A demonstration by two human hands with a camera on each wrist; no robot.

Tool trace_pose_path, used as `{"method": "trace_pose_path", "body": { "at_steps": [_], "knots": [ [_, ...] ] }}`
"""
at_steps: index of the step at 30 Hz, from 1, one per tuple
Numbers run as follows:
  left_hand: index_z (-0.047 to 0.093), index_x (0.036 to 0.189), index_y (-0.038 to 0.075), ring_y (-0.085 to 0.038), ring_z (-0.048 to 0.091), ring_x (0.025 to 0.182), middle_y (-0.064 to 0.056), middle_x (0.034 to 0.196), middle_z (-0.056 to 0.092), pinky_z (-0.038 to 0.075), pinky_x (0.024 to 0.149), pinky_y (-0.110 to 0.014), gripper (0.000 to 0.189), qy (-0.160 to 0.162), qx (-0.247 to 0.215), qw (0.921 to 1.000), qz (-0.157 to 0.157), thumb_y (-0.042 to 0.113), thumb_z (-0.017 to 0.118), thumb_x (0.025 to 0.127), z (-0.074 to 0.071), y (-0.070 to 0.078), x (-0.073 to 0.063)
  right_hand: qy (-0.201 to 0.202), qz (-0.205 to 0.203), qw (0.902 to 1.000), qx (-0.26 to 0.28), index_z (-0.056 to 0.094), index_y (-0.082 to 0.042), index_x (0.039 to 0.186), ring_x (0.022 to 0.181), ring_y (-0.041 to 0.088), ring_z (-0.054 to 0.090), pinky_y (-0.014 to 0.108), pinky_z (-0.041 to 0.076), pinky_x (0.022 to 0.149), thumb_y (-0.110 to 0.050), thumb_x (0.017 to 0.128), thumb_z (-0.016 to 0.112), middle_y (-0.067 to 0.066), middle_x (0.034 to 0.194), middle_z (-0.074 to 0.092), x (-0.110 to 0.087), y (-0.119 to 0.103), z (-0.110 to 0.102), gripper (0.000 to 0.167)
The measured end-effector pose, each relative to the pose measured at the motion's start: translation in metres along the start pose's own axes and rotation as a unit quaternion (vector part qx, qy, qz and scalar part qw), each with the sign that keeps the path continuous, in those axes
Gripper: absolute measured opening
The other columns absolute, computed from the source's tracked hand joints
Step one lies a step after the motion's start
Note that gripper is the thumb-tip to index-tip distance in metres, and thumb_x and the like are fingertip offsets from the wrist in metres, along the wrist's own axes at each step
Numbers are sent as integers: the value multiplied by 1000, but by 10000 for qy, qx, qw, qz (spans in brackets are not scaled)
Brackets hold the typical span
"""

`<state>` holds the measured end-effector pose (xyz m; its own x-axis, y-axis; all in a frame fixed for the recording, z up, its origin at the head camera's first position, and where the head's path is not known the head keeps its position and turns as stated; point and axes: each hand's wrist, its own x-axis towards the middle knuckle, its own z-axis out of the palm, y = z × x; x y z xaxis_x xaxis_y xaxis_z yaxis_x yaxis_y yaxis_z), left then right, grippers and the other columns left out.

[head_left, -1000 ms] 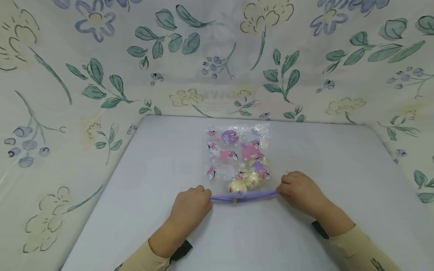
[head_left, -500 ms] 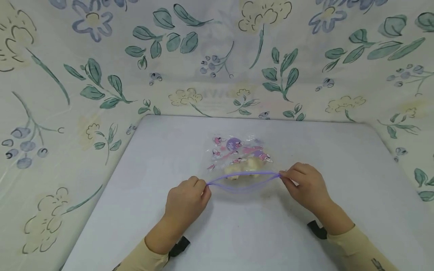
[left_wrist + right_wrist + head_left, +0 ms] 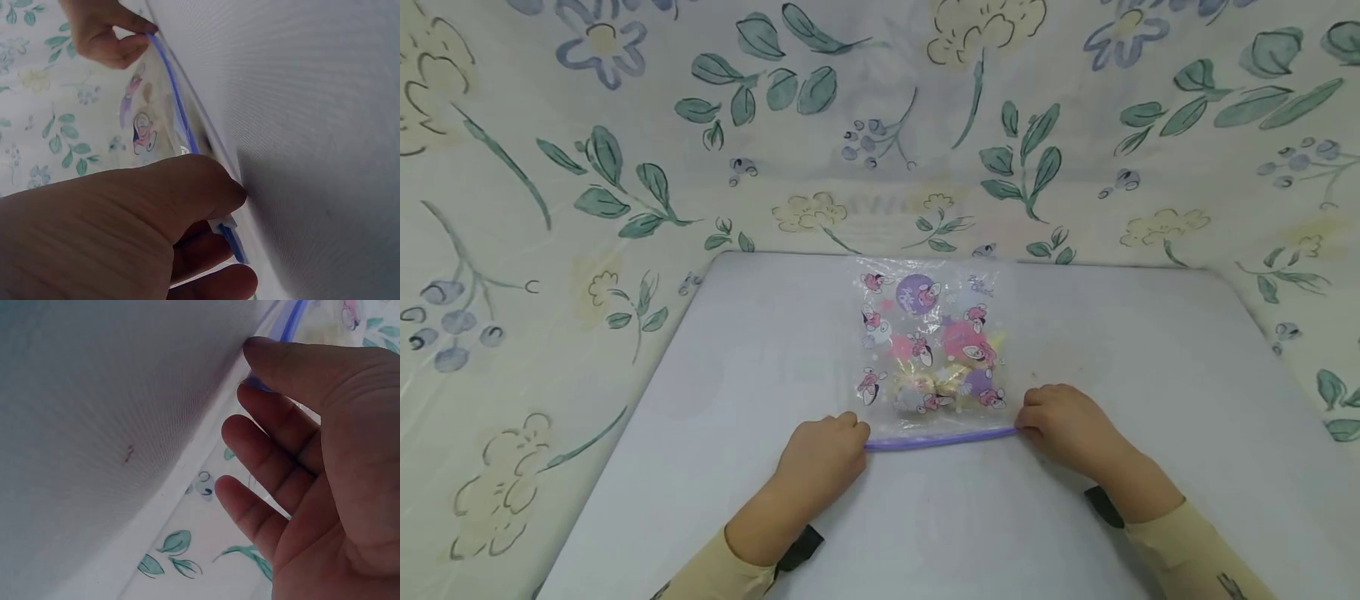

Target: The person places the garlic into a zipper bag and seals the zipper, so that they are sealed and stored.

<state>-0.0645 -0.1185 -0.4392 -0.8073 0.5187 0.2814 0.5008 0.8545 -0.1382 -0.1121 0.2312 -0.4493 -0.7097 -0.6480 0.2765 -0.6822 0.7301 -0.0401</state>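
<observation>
A clear zip bag (image 3: 887,417) printed with pink and purple cartoon figures lies on the white table, its purple zip strip (image 3: 940,439) toward me. Pale yellow pieces (image 3: 951,383) show through the film in its lower half; their kind cannot be made out. My left hand (image 3: 823,454) pinches the strip's left end between thumb and fingers. At the strip's right end, my right hand (image 3: 1067,425) pinches it too, thumb against index finger (image 3: 275,403) in the right wrist view, the other fingers loosely bent. The strip is stretched nearly straight between both hands.
The white tabletop (image 3: 737,333) reaches past the bag on all sides. Behind it and to the sides hangs a floral sheet (image 3: 880,108). Dark straps (image 3: 801,548) sit under the wrists.
Half a second ago the zip mouth gaped and was lifted, with the bag crumpled behind it. Now both hands are lower, the strip's edges lie together and the bag is spread flat.
</observation>
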Motion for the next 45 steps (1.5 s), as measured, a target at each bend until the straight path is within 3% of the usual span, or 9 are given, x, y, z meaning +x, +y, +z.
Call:
{"method": "trace_pose_path", "body": {
  "at_steps": [6, 12, 15, 18, 21, 26, 30, 35, 45],
  "knots": [
    [66, 76, 14, -11, 49, 51, 3, 68, 56, 35, 43, -25, 14, -318, -150, 9994, -50, 16, 80, 77, 2, -2, 0, -329, 124, 9993, -87, 76, -20, 77, 69, 10, 56, 33, 52, 71, -7, 73, 87, -9, 74, 62, 1, 0, -2, 17],
    [69, 81, 15, -12, 59, 60, 3, 75, 62, 43, 47, -25, 14, -3, -371, 9993, 80, 10, 81, 76, 2, -10, 0, -393, 195, 9989, -185, 78, -17, 95, 81, 16, 65, 39, 57, 83, -15, 76, 87, -4, 85, 68, 3, -10, -11, 21],
    [71, 88, 15, -13, 65, 68, 4, 83, 67, 50, 54, -26, 20, 121, -808, 9966, -91, 3, 81, 75, 1, -16, 1, -205, -59, 9997, -69, 76, -18, 109, 96, 20, 68, 44, 55, 93, -22, 77, 88, -1, 100, 71, 11, -24, -18, 34],
    [74, 94, 16, -14, 68, 76, 5, 89, 69, 53, 61, -29, 23, -117, -1253, 9915, -343, 1, 79, 77, 1, -22, -1, -111, -503, 9987, 57, 70, -20, 124, 118, 23, 64, 46, 50, 103, -31, 81, 85, 2, 123, 69, 25, -43, -18, 47],
    [75, 98, 17, -14, 70, 82, 6, 94, 70, 55, 66, -31, 21, -505, -1425, 9877, -410, 7, 79, 80, 1, -27, -3, -492, -830, 9953, 6, 57, -20, 142, 140, 24, 50, 49, 40, 114, -40, 88, 77, 2, 150, 54, 41, -64, -11, 61],
    [79, 99, 19, -10, 66, 76, 8, 92, 68, 52, 63, -28, 20, -627, -1382, 9882, -231, 15, 78, 80, 7, -33, -4, -1245, -1251, 9842, -137, 45, -17, 153, 149, 22, 38, 51, 31, 120, -44, 97, 63, 3, 161, 40, 60, -89, 7, 64],
    [80, 102, 22, -10, 61, 73, 9, 88, 64, 46, 56, -26, 21, -854, -1283, 9879, -200, 16, 76, 82, 8, -33, -2, -1877, -1005, 9771, -24, 43, -17, 154, 151, 19, 35, 51, 27, 122, -47, 99, 59, 1, 162, 38, 64, -94, 15, 65],
    [80, 106, 24, -12, 61, 74, 9, 88, 63, 43, 53, -27, 23, -1117, -1134, 9869, -264, 18, 73, 85, 4, -34, -4, -2710, -432, 9580, 835, 36, -17, 157, 153, 17, 29, 52, 24, 123, -49, 100, 57, -1, 165, 30, 60, -90, 14, 69],
    [82, 102, 20, -10, 61, 77, 11, 87, 63, 44, 56, -25, 18, -967, -1299, 9863, -305, 21, 74, 86, 2, -35, -6, -3046, -72, 9305, 2035, 37, -16, 157, 155, 19, 24, 52, 19, 124, -41, 100, 60, 0, 166, 28, 55, -79, 7, 66]
  ]
}}
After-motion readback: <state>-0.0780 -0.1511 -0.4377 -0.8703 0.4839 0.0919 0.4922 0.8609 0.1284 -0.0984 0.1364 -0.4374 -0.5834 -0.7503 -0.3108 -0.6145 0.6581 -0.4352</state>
